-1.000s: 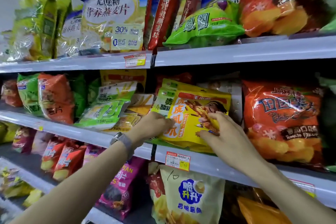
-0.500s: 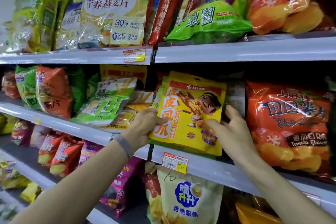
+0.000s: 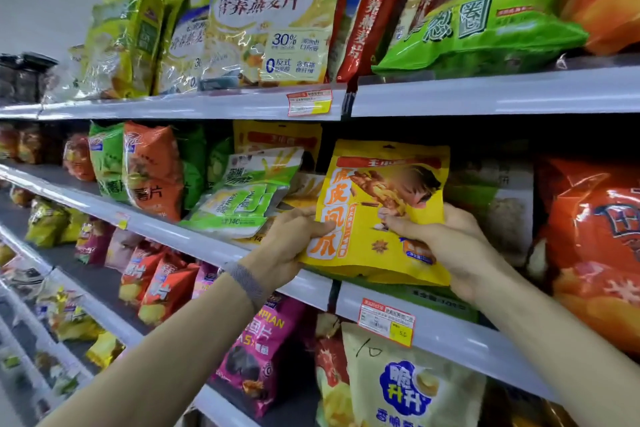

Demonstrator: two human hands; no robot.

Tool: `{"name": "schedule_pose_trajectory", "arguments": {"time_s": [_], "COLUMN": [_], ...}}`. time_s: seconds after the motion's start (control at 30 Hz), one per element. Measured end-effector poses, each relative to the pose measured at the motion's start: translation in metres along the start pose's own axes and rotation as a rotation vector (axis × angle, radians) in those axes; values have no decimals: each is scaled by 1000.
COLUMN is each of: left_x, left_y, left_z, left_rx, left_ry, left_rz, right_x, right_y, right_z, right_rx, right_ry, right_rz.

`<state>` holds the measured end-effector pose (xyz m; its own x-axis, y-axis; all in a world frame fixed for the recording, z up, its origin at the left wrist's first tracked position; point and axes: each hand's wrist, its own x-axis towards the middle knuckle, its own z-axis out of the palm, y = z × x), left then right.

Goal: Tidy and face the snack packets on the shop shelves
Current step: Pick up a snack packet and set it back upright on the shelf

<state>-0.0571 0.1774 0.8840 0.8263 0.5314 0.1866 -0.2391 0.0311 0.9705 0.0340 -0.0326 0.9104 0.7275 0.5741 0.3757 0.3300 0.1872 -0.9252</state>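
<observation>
Yellow snack packet (image 3: 381, 211) stood near upright, printed front outward, at the front lip of the middle shelf (image 3: 194, 236). Left hand (image 3: 287, 239) gripped its lower left edge, thumb across the print. Right hand (image 3: 446, 239) pinched its right side, thumb on the front and fingers behind. Hands were apart, one per side, both clamped on the packet.

- 9 o'clock of it: green-and-white packet (image 3: 242, 198), tilted, lying on others.
- 3 o'clock: large orange crisp bag (image 3: 595, 253).
- 6 o'clock: price tag (image 3: 387, 321) on the shelf rail, with a cream bag (image 3: 408, 388) below it.
- 11 o'clock, top shelf: oat-flake bag (image 3: 270, 21).

Grey band (image 3: 247, 282) on the left wrist.
</observation>
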Motion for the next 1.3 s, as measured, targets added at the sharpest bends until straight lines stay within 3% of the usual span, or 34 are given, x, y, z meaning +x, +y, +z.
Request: {"name": "schedule_pose_trajectory", "arguments": {"time_s": [0.23,0.37,0.47,0.6,0.8,0.97,1.3], "left_x": [11,34,56,91,158,126,132], "left_y": [23,48,55,45,23,49,58], "left_z": [-61,-146,-204,-243,-281,-257,-254], "left_rx": [184,309,586,761,706,554,297], "left_ry": [34,358,477,340,174,232,102], "left_rz": [127,315,250,61,-53,1,62], "right_x": [23,33,37,43,43,41,31], "right_y": [21,22,24,29,33,27,22], "right_z": [47,69,86,110,122,123,114], "right_rx": [165,176,166,147,106,76,-12], "right_ry": [169,219,212,254,352,453,565], "right_rz": [86,56,57,39,15,-34,-66]}}
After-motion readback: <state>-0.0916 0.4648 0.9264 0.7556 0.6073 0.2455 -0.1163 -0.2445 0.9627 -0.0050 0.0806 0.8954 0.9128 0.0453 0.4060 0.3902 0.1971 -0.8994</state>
